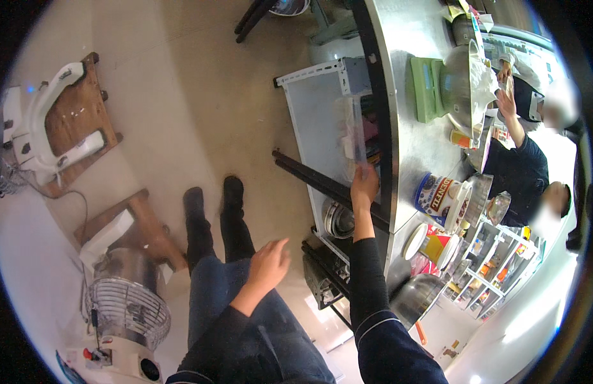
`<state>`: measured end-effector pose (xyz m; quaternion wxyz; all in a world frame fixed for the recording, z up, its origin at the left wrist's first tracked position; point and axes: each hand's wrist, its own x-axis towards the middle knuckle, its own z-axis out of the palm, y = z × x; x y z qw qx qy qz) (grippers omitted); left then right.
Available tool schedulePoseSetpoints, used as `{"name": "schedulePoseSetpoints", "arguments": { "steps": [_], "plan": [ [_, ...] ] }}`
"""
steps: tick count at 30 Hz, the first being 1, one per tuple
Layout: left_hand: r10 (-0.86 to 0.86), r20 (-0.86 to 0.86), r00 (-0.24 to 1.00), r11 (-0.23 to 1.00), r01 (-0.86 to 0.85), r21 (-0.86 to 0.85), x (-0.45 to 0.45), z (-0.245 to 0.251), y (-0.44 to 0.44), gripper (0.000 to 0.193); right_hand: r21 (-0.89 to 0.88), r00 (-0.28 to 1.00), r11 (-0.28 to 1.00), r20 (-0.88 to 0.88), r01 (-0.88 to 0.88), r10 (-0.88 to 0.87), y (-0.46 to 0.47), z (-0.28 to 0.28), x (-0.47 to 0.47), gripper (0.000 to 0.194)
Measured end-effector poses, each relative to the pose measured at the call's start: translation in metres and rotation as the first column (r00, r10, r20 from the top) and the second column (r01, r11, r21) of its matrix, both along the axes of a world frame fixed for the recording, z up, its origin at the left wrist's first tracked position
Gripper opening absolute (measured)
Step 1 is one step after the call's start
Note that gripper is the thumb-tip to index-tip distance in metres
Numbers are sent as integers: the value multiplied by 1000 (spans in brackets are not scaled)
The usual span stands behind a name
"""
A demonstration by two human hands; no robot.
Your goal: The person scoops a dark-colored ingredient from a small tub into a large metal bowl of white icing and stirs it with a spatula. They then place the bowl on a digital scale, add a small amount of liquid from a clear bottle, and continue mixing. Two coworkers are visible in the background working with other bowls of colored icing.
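Note:
My left hand (pixel 269 265) is over my thigh, its fingers apart and slightly blurred, holding nothing. The right arm reaches forward beside the steel worktable, and my right hand (pixel 365 185) grips the near end of a clear plastic item (pixel 358 137), long and thin, at a shelf below the tabletop. Whether it is a bin's edge or a loose sheet, I cannot tell. Behind it on the shelf are pinkish and dark items, partly hidden. Metal bowls or rings (pixel 339 219) are stacked on the lower shelf, left of my right forearm.
On the steel worktable (pixel 404 144) are a green scale (pixel 427 90), a large steel bowl (pixel 464 91) of white cream, and a fruit filling tub (pixel 436 199). Two people are across the table. Mixers (pixel 128 307) on wooden stands are at the left. Black table legs (pixel 320 182) cross near my right hand.

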<state>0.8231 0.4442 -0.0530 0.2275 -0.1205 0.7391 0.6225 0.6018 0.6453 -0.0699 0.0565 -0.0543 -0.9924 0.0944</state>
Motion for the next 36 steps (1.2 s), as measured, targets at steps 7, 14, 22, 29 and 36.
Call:
{"name": "schedulePoseSetpoints", "arguments": {
  "steps": [7,14,22,29,36],
  "plan": [
    [483,-138,865,876,-478,70,-163,-6,52,47,-552,943,834,292,28,161,-63,16,26,13],
    [404,129,905,914,-405,-20,-182,-31,3,19,-823,877,423,466,380,118,-63,-9,21,29],
    [426,23,904,902,-427,69,-175,-25,-1,20,60,933,984,311,168,-179,-22,-84,-25,26],
    [411,53,910,908,-414,61,-180,-23,7,21,-706,661,21,651,707,-372,-52,-31,-29,22],
    [334,176,926,800,-378,466,-213,-23,57,45,-568,599,-268,799,779,50,-49,97,80,22]
  ]
}}
